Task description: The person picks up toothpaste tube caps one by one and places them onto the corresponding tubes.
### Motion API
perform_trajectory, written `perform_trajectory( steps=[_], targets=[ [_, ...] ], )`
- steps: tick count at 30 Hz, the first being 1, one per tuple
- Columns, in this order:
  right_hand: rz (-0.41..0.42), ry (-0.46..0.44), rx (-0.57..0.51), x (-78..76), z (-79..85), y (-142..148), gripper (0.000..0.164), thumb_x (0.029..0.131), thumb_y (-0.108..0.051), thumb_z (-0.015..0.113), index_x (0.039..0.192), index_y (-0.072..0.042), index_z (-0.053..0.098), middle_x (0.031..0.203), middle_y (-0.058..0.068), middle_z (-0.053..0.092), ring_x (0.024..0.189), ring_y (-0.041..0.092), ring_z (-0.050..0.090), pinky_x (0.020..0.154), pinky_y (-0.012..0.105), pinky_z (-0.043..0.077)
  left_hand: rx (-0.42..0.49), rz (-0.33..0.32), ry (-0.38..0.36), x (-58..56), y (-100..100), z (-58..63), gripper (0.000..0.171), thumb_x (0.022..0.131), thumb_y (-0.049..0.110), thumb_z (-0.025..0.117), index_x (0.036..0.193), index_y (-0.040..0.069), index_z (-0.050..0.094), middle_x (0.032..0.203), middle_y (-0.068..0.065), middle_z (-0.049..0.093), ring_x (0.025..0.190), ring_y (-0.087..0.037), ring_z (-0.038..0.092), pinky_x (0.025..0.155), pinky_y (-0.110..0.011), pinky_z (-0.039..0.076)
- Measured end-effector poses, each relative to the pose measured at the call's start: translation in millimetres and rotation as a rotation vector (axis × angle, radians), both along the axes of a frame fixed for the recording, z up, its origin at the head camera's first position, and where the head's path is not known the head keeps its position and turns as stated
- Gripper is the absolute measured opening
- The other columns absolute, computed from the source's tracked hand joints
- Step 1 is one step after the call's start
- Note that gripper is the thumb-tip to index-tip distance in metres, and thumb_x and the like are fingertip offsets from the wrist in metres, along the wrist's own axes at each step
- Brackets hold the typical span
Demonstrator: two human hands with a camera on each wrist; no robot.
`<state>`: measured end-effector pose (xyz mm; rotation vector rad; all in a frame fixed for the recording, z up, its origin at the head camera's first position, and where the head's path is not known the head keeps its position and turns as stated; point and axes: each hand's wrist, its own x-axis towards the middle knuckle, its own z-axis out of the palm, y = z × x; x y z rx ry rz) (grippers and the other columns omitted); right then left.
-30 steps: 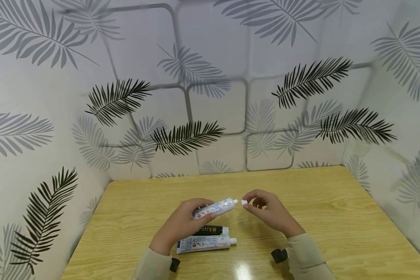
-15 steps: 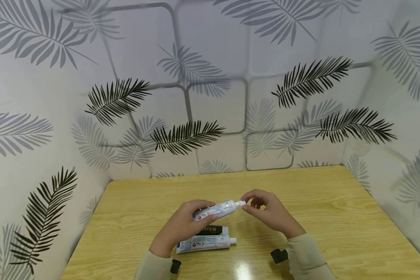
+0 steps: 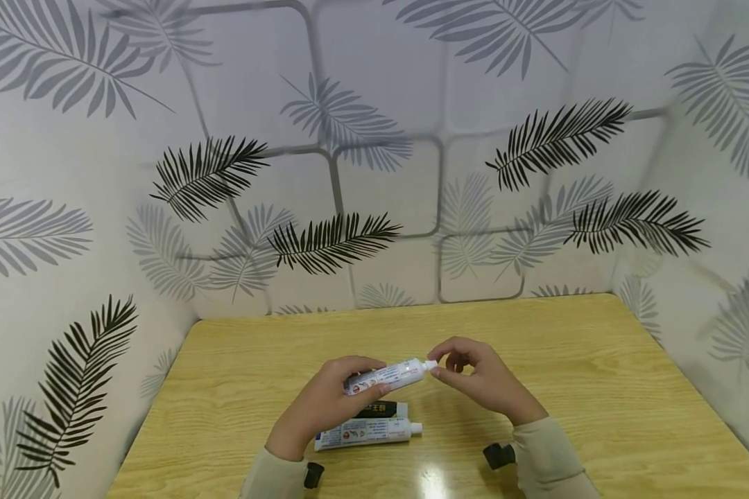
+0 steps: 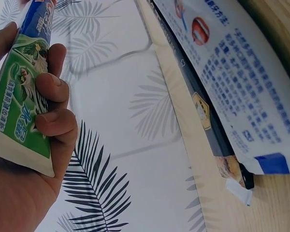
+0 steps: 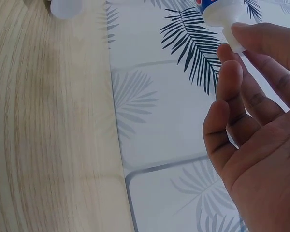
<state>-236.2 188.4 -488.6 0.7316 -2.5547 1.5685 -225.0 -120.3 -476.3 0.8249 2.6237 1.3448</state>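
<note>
My left hand (image 3: pixel 324 403) grips a toothpaste tube (image 3: pixel 401 375) above the table, its nozzle end toward the right. The left wrist view shows its green and blue printed side, fingers curled round it. At the nozzle, my right hand (image 3: pixel 483 380) pinches a small white cap (image 3: pixel 432 364) between thumb and fingertip. In the right wrist view the cap (image 5: pixel 232 40) meets the tube's shoulder; whether it is threaded on I cannot tell. Below the left hand lie a black toothpaste tube (image 3: pixel 383 409), partly hidden, and a white toothpaste tube (image 3: pixel 374 433), side by side and both capped.
The wood-grain table (image 3: pixel 599 388) carries the two lying tubes near its front middle. A wall (image 3: pixel 387 187) with a leaf pattern rises behind it and along both sides. Small black pieces (image 3: pixel 498 456) sit by both sleeves.
One second ago the cap was apart from the bare nozzle. The tube has since moved slightly right and its nozzle now meets the cap; the right hand has hardly moved.
</note>
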Motion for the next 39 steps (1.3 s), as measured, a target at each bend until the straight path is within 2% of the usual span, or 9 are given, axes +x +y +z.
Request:
perform_trajectory(
  steps=[9, 15, 19, 23, 26, 32, 36, 39],
  targets=[
    [0.076, -0.033, 0.015, 2.2, 5.1, 1.8, 0.009, 0.100, -0.020, 0.076, 0.109, -0.022, 0.077, 0.098, -0.001, 0.072, 0.076, 0.013, 0.060, 0.066, 0.028, 0.051, 0.011, -0.004, 0.007, 5.6, 0.7, 1.7, 0.042, 0.098, 0.050, 0.075, 0.131, 0.024, 0.075, 0.130, 0.006, 0.073, 0.099, -0.008, 0.070, 0.085, -0.028, 0.058],
    [0.135, -0.088, 0.015, 0.2, 6.4, 0.1, 0.009, 0.105, -0.021, 0.070, 0.108, -0.019, 0.078, 0.096, 0.008, 0.075, 0.079, 0.014, 0.063, 0.072, 0.030, 0.054, 0.010, 0.003, 0.024, 8.0, 0.1, 1.7, 0.040, 0.098, 0.050, 0.075, 0.129, 0.024, 0.076, 0.126, 0.008, 0.075, 0.096, -0.007, 0.070, 0.083, -0.027, 0.058],
    [0.133, -0.094, 0.030, 0.6, 7.2, -1.1, 0.010, 0.106, -0.023, 0.069, 0.109, -0.020, 0.078, 0.097, 0.007, 0.074, 0.079, 0.016, 0.062, 0.072, 0.030, 0.054, 0.007, 0.004, 0.033, 8.8, -0.9, 1.6, 0.040, 0.098, 0.051, 0.075, 0.129, 0.025, 0.076, 0.125, 0.010, 0.075, 0.094, -0.006, 0.070, 0.082, -0.027, 0.058],
    [0.091, -0.065, 0.033, 3.7, 7.6, -0.9, 0.011, 0.104, -0.024, 0.071, 0.115, -0.024, 0.075, 0.106, 0.002, 0.072, 0.081, 0.016, 0.063, 0.072, 0.031, 0.054, 0.027, -0.005, 0.028, 9.3, -1.8, 1.1, 0.039, 0.098, 0.050, 0.076, 0.128, 0.025, 0.076, 0.124, 0.010, 0.075, 0.092, -0.007, 0.069, 0.080, -0.027, 0.058],
    [0.067, -0.005, 0.006, 7.5, 9.6, 0.9, 0.018, 0.101, -0.020, 0.076, 0.117, -0.026, 0.071, 0.110, 0.002, 0.070, 0.082, 0.014, 0.061, 0.072, 0.030, 0.053, 0.042, -0.014, 0.017, 9.9, -2.9, 1.1, 0.038, 0.098, 0.050, 0.076, 0.127, 0.026, 0.076, 0.123, 0.012, 0.075, 0.092, -0.007, 0.070, 0.080, -0.027, 0.058],
    [0.135, 0.109, -0.084, 11.4, 15.1, 2.9, 0.025, 0.096, -0.005, 0.079, 0.115, -0.018, 0.070, 0.110, 0.009, 0.069, 0.082, 0.015, 0.061, 0.073, 0.030, 0.055, 0.070, -0.015, -0.005, 12.0, -6.3, 2.9, 0.037, 0.098, 0.048, 0.076, 0.128, 0.027, 0.075, 0.125, 0.010, 0.075, 0.093, -0.008, 0.071, 0.080, -0.028, 0.059],
    [0.163, 0.113, -0.087, 10.5, 16.8, -0.5, 0.023, 0.095, -0.003, 0.079, 0.113, -0.015, 0.072, 0.110, 0.004, 0.070, 0.082, 0.016, 0.061, 0.073, 0.030, 0.055, 0.083, -0.014, -0.007, 12.7, -7.1, 5.3, 0.036, 0.098, 0.046, 0.077, 0.128, 0.026, 0.076, 0.125, 0.009, 0.075, 0.092, -0.008, 0.071, 0.079, -0.028, 0.060],
    [0.169, 0.105, -0.085, 10.4, 16.7, -2.4, 0.022, 0.094, -0.003, 0.079, 0.110, -0.017, 0.073, 0.108, 0.001, 0.071, 0.081, 0.017, 0.060, 0.072, 0.030, 0.055, 0.080, -0.015, 0.001, 12.9, -6.5, 6.6, 0.036, 0.097, 0.045, 0.078, 0.127, 0.025, 0.076, 0.124, 0.010, 0.075, 0.092, -0.008, 0.071, 0.079, -0.027, 0.059]
  ],
)
